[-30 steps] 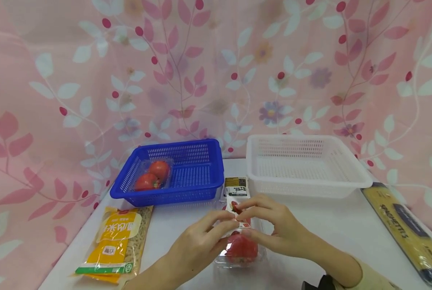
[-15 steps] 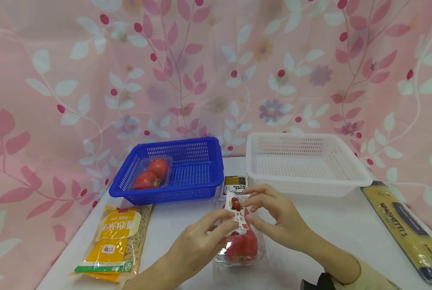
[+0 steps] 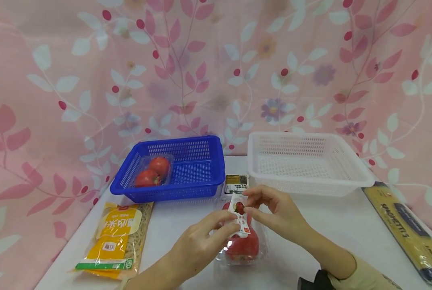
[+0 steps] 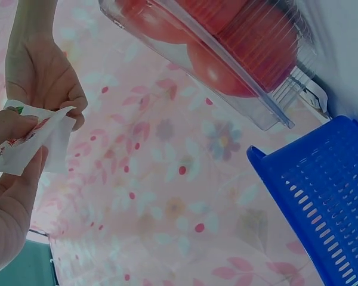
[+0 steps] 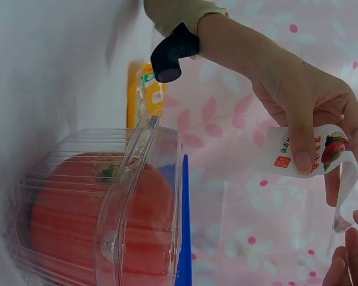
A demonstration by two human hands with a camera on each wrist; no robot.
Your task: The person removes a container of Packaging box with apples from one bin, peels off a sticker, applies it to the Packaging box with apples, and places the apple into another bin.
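Observation:
A small white sticker (image 3: 239, 215) with a red fruit picture is between my hands, above a clear plastic box of tomatoes (image 3: 243, 245). My left hand (image 3: 199, 239) pinches its lower left part between thumb and fingers; the thumb lies over the print in the right wrist view. My right hand (image 3: 279, 213) has its thumb and curled fingers at the upper right edge. From the left wrist side, the right hand (image 4: 45, 74) pinches that edge, and the sticker (image 4: 56, 140) looks bent. The box lid (image 5: 137, 173) is down over the tomatoes.
A blue basket (image 3: 205, 189) at the back left holds another box of tomatoes (image 3: 152, 172). The white basket (image 3: 306, 183) stands back right. A printed card (image 3: 236, 184) lies between them. Pasta bag (image 3: 118, 237) is left, spaghetti pack (image 3: 404, 233) right.
My right fingers lifted a little off the sticker's upper part, then came back together at its upper right edge. The left hand keeps its pinch, and more of the picture shows.

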